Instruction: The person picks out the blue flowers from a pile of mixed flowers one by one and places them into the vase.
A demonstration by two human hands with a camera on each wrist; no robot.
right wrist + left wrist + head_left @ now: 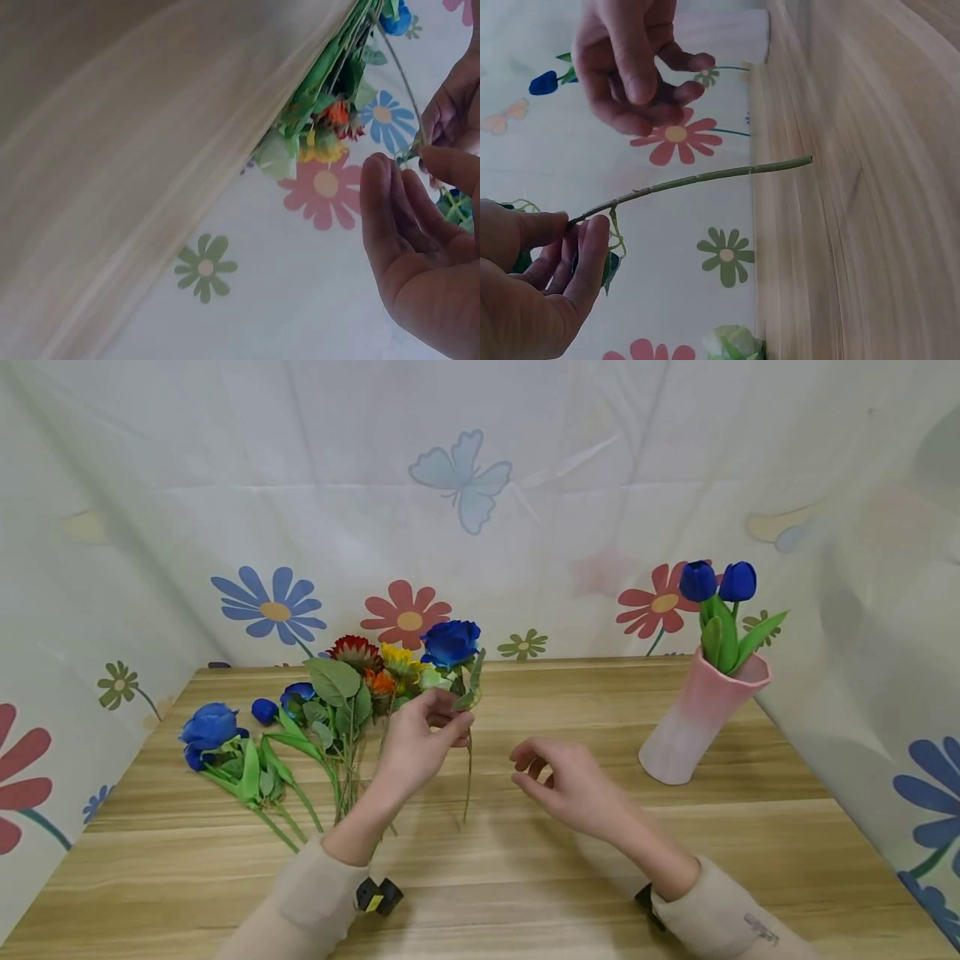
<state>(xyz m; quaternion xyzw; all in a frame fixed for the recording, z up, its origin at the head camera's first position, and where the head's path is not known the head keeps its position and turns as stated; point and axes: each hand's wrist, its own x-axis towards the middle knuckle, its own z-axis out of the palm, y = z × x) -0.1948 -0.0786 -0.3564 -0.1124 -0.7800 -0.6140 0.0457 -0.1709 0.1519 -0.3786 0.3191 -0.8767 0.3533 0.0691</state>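
Observation:
My left hand (422,739) pinches the stem of a blue rose (452,644) between thumb and fingers. The bloom stands above the hand. Its thin green stem (705,177) hangs below the fingers with the cut end free, as the left wrist view shows. To the right, my right hand (573,783) hovers over the table with fingers loosely bent and nothing in them. A pink-and-white vase (684,718) stands beyond the right hand, holding blue tulips (738,582) with green leaves.
Several artificial flowers lie on the wooden table (525,893) at left: a large blue rose (212,727), a blue bud (264,711), a red flower (356,653) and a yellow one (402,664). A flower-printed cloth (555,510) hangs behind the table.

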